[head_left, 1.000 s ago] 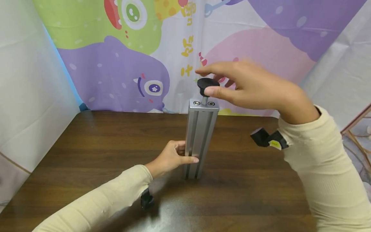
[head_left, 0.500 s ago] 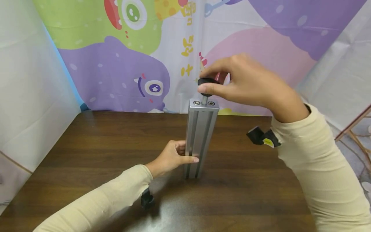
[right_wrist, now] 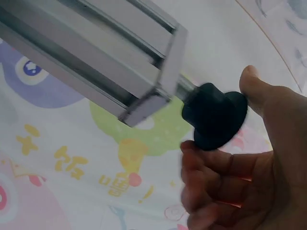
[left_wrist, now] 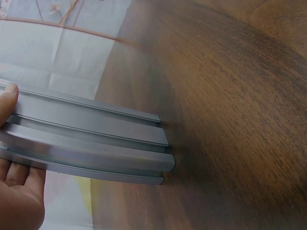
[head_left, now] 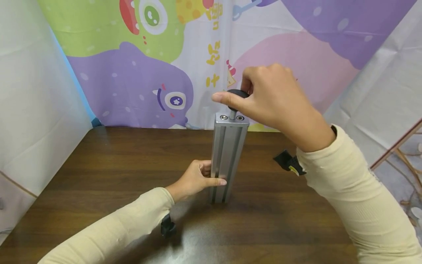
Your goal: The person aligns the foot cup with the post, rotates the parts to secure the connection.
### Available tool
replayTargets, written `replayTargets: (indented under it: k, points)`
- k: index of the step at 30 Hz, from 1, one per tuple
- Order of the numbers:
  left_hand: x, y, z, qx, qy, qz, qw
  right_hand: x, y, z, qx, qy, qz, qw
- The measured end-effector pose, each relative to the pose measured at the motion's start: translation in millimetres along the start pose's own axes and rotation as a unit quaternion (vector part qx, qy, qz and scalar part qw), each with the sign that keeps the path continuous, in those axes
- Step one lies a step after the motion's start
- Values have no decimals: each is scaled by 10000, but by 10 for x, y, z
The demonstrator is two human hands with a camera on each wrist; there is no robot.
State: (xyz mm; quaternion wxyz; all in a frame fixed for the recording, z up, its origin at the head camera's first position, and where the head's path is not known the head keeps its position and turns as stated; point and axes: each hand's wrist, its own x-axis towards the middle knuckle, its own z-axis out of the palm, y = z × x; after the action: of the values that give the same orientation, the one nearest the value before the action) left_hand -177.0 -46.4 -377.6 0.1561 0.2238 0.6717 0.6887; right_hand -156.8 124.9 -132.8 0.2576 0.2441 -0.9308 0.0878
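Observation:
An aluminium profile (head_left: 227, 154) with long grooves stands upright on the table. My left hand (head_left: 191, 179) grips it low down, thumb on the near face and fingers round the far side. From the middle of its top end plate rises a short metal stem carrying a black levelling foot (head_left: 238, 93). My right hand (head_left: 277, 97) holds that foot by its rim, thumb laid along the near side and fingers curled behind. In the right wrist view the foot's wide disc (right_wrist: 213, 115) sits between thumb and fingers, with a gap between foot and end plate.
Two screws sit in the end plate, one on each side of the stem. The brown wooden table (head_left: 115, 165) reaches back to a cartoon-printed curtain (head_left: 132, 84). White cloth (head_left: 26, 73) hangs at the left. Each sleeve carries a black mount (head_left: 168, 225).
My right hand has closed round the levelling foot and turned, its thumb sweeping left across the near side and the wrist shifting left. My left hand and the profile have stayed still.

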Motion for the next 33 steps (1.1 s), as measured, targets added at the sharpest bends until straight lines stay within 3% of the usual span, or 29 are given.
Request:
replayTargets:
  k: [4, 7, 10, 13, 15, 18, 20, 23, 25, 27, 30, 33]
  points:
    - [-2, 2, 2, -44, 3, -4, 10000, -7, 71, -68, 451, -455, -174, 9978]
    - [-1, -1, 2, -68, 13, -31, 10000, -2, 177, -122, 886, -891, -620, 9901]
    - [-1, -5, 1, -49, 22, -56, 10000, 15, 304, -154, 1320, -1314, -1469, 9715]
    - [-3, -6, 1, -15, 53, -88, 9999, 31, 406, -155, 1702, -1743, -2209, 9444]
    - [-1, -15, -1, 4, 53, -73, 10000, 41, 442, -146, 1919, -1946, -2470, 9297]
    - [-1, -20, -1, 3, 44, -35, 10000, 51, 456, -129, 2171, -2082, -2501, 9203]
    - [-2, -20, -1, -9, 42, -22, 10000, 57, 435, -120, 2171, -1991, -2284, 9279]
    - [-6, -16, 2, -37, 50, -36, 10000, 63, 338, -105, 1906, -1624, -1495, 9565]
    - [-6, -15, 4, -52, 45, -50, 10000, 58, 240, -77, 1418, -1217, -864, 9786]
    - [-3, -17, 4, -63, 38, -66, 10000, 41, 137, -37, 902, -785, -384, 9921]
    - [7, -25, 1, -46, 49, -91, 9999, 10, 33, 29, 313, -273, 31, 9991]
    - [7, -25, -2, -15, 50, -89, 9999, -5, 2, 65, 165, -40, 205, 9996]
